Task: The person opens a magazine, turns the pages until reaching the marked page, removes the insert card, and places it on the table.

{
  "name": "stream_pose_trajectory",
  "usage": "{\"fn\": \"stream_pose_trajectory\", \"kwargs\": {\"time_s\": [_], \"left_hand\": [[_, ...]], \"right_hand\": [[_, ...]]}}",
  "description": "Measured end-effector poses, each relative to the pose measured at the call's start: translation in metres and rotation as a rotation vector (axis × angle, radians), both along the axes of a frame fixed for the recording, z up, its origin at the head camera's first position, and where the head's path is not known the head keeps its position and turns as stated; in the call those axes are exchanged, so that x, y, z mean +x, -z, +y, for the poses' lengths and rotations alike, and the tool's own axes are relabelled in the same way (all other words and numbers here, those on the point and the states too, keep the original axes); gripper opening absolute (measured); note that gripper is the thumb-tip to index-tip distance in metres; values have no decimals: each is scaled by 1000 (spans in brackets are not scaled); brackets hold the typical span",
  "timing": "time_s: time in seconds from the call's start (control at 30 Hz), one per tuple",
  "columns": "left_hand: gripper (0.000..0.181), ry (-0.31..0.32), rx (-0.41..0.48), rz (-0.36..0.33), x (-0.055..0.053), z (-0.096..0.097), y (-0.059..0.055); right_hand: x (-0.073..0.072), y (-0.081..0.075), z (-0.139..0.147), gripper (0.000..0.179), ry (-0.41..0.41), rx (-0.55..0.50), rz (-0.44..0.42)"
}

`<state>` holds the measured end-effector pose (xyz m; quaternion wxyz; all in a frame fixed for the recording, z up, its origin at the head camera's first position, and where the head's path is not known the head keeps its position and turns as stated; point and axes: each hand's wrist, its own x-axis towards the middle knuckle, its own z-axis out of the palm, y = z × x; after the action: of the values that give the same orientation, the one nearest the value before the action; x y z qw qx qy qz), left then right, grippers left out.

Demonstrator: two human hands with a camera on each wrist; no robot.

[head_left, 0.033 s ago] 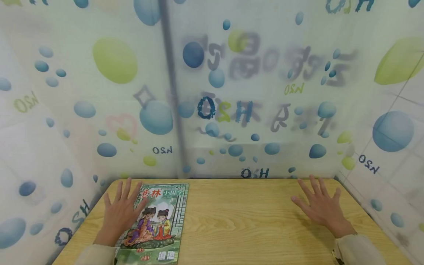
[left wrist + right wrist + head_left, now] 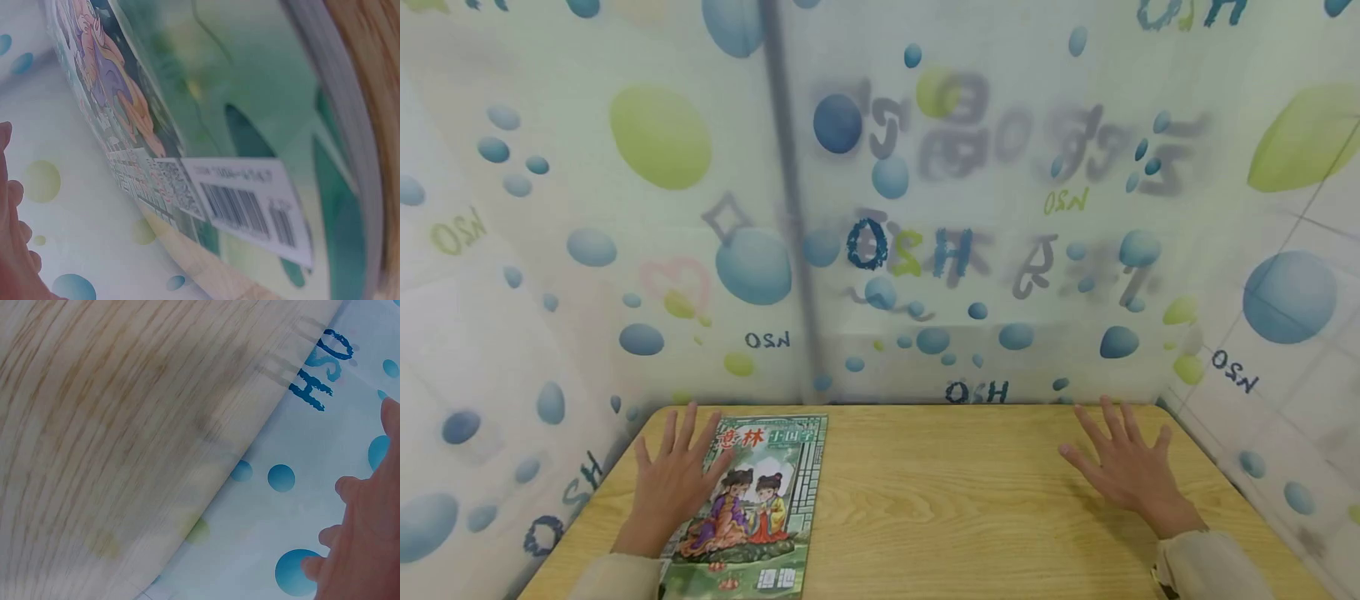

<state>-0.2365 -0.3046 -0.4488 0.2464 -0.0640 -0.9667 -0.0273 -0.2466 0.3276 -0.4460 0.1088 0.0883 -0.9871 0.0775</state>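
Note:
A magazine (image 2: 741, 500) with a green illustrated cover, two drawn figures in robes and a red title lies face up on the left part of the wooden table (image 2: 940, 508). My left hand (image 2: 673, 479), palm down with fingers spread, is at the magazine's left side, its thumb and index finger overlapping the cover; whether they touch it I cannot tell. In the left wrist view, the barcode (image 2: 234, 209) and page edges show close up. Over the table's right side, my right hand (image 2: 1131, 475) is spread and holds nothing. Its fingertips (image 2: 348, 487) show in the right wrist view.
Beyond the table's far edge hangs a pale, translucent curtain (image 2: 865, 333) printed with blue and green drops and mirrored lettering. It also encloses the left and right sides. Light sleeves (image 2: 1210, 567) cover both forearms.

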Motion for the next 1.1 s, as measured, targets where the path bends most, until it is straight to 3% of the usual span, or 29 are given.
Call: {"fn": "stream_pose_trajectory", "kwargs": {"time_s": [0.47,0.7,1.1], "left_hand": [[70,-5,-14,-47,2,-2,4],[71,-18,-44,-187,3,-1,2],[79,-3,-74,-360,6,2,5]], "right_hand": [[3,-4,-7,81,1,7,-13],[5,-7,-16,79,-17,-3,-22],[2,-2,-38,75,-82,-46,-15]]}}
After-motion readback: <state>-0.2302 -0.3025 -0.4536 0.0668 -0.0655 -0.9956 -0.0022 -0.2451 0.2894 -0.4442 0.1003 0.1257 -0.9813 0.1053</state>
